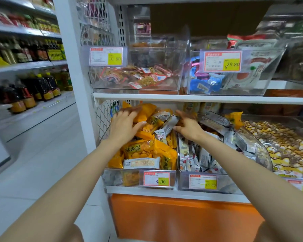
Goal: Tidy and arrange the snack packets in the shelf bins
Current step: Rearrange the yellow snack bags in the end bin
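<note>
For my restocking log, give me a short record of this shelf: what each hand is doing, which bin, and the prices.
left hand: lies flat on the orange packets, fingers spread
right hand: appears to pinch a grey-white packet
lower left bin: both hands here, priced 8.90
lower middle bin: similar grey-white packets, priced 18.80
upper left bin: priced 10.90
upper right bin: priced 29.80
</note>
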{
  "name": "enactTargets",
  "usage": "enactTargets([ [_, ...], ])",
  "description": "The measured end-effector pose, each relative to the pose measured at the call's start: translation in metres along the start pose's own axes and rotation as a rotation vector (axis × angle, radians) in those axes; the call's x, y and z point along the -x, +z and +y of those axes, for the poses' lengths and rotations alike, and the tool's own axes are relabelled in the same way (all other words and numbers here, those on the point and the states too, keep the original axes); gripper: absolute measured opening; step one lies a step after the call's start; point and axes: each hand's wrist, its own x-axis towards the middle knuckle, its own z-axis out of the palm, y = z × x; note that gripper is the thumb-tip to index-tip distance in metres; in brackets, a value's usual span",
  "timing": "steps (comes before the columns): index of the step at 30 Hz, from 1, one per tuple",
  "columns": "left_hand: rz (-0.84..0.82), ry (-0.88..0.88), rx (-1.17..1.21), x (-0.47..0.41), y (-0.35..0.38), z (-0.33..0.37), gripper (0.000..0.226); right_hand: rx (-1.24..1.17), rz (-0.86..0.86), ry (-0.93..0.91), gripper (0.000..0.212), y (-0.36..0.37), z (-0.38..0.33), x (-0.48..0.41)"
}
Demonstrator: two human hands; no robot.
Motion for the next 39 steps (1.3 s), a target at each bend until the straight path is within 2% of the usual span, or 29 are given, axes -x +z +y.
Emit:
enactTargets([
  [5,0.063,0.035,-0.024,0.004,0.001,0.003,0.064,-0.118,0.004,0.056,0.051,-0.002,0.002,-0.002],
  [8,0.066,0.116,-0.018,0.004,0.004,0.009,0.063,-0.081,0.010,0.049,0.041,-0.006,0.002,0.002],
  [12,0.075,0.251,0.026,0.001,0.000,0.015,0.048,-0.140,0.260,0.126,0.027,-0.034,0.008,0.013],
  [14,-0.018,0.267,0.063,-0.002,-0.005,0.022,0.045,-0.067,0.393,0.133,0.026,-0.048,0.016,0.023],
  [15,-0.075,0.267,0.061,-0.005,-0.007,0.025,0.044,0.018,0.406,0.126,0.028,-0.053,0.020,0.029],
  [19,-0.187,0.251,0.062,-0.010,-0.011,0.034,0.040,0.321,0.163,0.153,0.029,-0.054,0.034,0.044],
  [23,-0.062,0.267,0.111,-0.005,-0.015,0.030,0.032,0.219,0.238,-0.001,0.033,-0.056,0.021,0.035],
  [27,-0.019,0.340,0.026,0.006,-0.012,0.019,0.027,0.049,-0.047,-0.073,0.046,-0.035,-0.002,-0.002],
  [29,0.011,0.358,0.013,0.012,-0.008,0.015,0.028,0.049,-0.118,-0.091,0.055,-0.020,-0.008,-0.022],
  [31,0.060,0.352,0.045,0.018,-0.006,0.010,0.028,0.126,-0.127,-0.112,0.056,-0.008,-0.011,-0.039],
  [34,0.104,0.334,0.137,0.024,-0.010,0.008,0.040,0.157,-0.064,-0.079,0.046,0.002,-0.012,-0.057],
  [36,0.105,0.324,0.183,0.026,-0.011,0.007,0.043,0.142,-0.007,-0.078,0.037,0.003,-0.010,-0.059],
  [39,0.073,0.327,0.201,0.020,-0.017,0.010,0.043,0.277,0.105,-0.152,0.026,-0.006,-0.006,-0.047],
])
